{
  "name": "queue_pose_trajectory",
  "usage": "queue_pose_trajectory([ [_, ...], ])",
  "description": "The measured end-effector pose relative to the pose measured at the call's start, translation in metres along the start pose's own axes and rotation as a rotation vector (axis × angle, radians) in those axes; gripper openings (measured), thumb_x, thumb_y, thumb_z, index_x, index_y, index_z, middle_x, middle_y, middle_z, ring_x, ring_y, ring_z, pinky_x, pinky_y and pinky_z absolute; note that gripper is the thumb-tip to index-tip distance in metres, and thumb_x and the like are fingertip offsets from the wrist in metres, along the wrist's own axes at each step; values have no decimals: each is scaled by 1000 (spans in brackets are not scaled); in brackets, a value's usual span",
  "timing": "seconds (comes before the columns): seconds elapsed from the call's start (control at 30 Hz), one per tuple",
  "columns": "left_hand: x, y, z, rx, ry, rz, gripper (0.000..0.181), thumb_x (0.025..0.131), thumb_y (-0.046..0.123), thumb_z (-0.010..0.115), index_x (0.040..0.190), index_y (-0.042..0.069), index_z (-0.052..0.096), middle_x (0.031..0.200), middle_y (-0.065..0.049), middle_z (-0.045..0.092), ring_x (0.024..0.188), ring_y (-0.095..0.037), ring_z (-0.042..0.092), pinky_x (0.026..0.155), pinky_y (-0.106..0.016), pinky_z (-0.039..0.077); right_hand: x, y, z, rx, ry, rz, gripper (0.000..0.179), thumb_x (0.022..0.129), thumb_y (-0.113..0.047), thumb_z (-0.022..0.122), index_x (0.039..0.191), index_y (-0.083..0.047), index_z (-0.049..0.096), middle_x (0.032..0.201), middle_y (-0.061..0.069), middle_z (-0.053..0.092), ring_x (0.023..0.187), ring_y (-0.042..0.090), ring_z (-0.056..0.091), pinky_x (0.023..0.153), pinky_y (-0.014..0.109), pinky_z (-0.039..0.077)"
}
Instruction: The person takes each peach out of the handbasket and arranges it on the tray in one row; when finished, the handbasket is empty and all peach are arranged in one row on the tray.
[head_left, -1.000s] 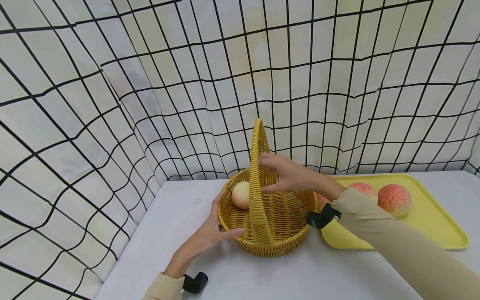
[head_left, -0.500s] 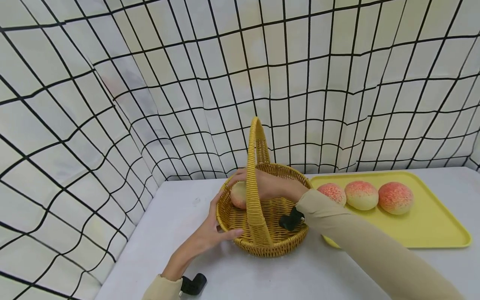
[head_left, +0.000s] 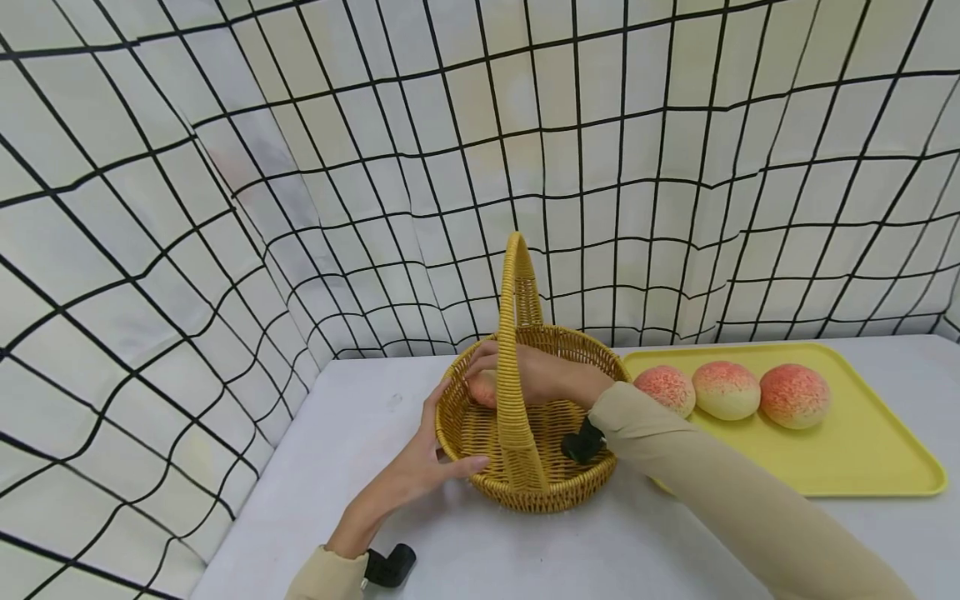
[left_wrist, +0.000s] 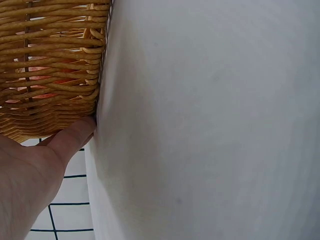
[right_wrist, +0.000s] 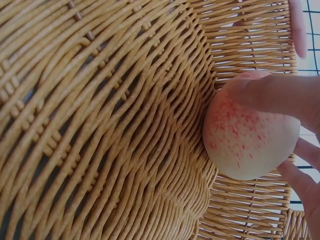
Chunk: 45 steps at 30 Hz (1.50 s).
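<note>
A round wicker basket [head_left: 566, 500] with a tall arched handle [head_left: 512, 367] stands on the white table. Inside it, against the left wall, a pale peach with red speckles [right_wrist: 245, 135] is held by my right hand [head_left: 525, 372], thumb on one side and fingers on the other. That hand reaches in from the right, behind the handle. My left hand [head_left: 420, 462] holds the basket's left side, its fingers along the outer wall and its thumb at the front rim. In the left wrist view, a fingertip of the left hand [left_wrist: 35, 170] touches the wicker near the base.
To the right lies a yellow tray [head_left: 840, 467]. Three peaches sit in a row at its back: a left one [head_left: 664, 390], a middle one [head_left: 726, 390] and a right one [head_left: 795, 396]. A white wall with black netting [head_left: 600, 208] rises behind and left.
My right hand has moved left and down into the basket and taken hold of the peach there. More of that peach's red side now shows. The left hand stays on the basket.
</note>
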<state>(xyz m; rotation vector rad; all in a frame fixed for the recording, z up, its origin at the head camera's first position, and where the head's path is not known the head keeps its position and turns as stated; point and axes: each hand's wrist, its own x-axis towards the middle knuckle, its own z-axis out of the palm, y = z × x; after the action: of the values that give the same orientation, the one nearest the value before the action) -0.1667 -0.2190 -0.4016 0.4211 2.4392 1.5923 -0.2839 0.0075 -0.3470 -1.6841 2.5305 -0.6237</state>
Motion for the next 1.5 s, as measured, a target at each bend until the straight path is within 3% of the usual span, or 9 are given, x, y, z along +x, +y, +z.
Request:
queue_pose_trajectory([
  [0.4,1,1,-1,13,1,3,125,87,43,84,167,21,-10,172,-24,9,153,-42,28,121,-58,30,4,-3,2,-12,-48,54,39,100,-14,73,136,-4,64,144,13,50,140,34,44,115,50,41],
  [0.63,2,2,1,10,9,-21,123,87,42,84,167,27,-9,172,-21,11,154,-38,27,121,-56,31,2,0,3,-46,-39,73,35,102,-14,69,136,-9,62,146,14,47,132,32,52,109,46,48],
  [0.77,2,3,1,3,6,-24,124,87,42,84,167,27,-10,171,-22,12,154,-40,27,121,-57,31,-3,-1,-2,-100,-56,93,33,99,-18,73,130,-12,64,135,13,52,119,27,56,100,42,52],
  [0.93,-1,2,1,-4,18,-35,124,87,40,85,167,29,-9,171,-22,13,154,-40,27,121,-58,30,-10,-2,-9,-66,-102,20,22,97,-19,74,116,-10,69,109,2,64,97,16,57,85,31,53],
  [1.07,-2,1,2,-10,22,-31,123,87,38,85,167,29,-8,171,-21,12,155,-41,25,121,-59,30,-18,-1,-17,47,-169,10,38,83,-16,88,115,-10,69,110,-2,65,103,14,58,96,34,51],
  [1.17,-3,1,2,-7,30,-32,124,86,38,85,167,28,-8,172,-21,11,155,-41,24,121,-60,29,-27,-3,-25,44,-186,-4,55,79,-19,91,128,-10,67,125,1,65,122,20,54,111,40,44],
  [1.3,-3,1,2,1,33,-31,124,86,40,85,167,27,-8,172,-22,11,155,-42,24,121,-61,28,-42,-9,-40,40,-110,5,70,79,-26,91,140,-10,63,135,3,62,130,23,52,113,44,43],
  [1.5,0,0,2,-14,22,-15,125,86,38,85,167,25,-9,170,-25,13,154,-44,26,120,-59,30,-83,-17,-69,225,66,90,65,76,-22,95,134,-16,66,132,-2,61,117,19,55,97,42,53],
])
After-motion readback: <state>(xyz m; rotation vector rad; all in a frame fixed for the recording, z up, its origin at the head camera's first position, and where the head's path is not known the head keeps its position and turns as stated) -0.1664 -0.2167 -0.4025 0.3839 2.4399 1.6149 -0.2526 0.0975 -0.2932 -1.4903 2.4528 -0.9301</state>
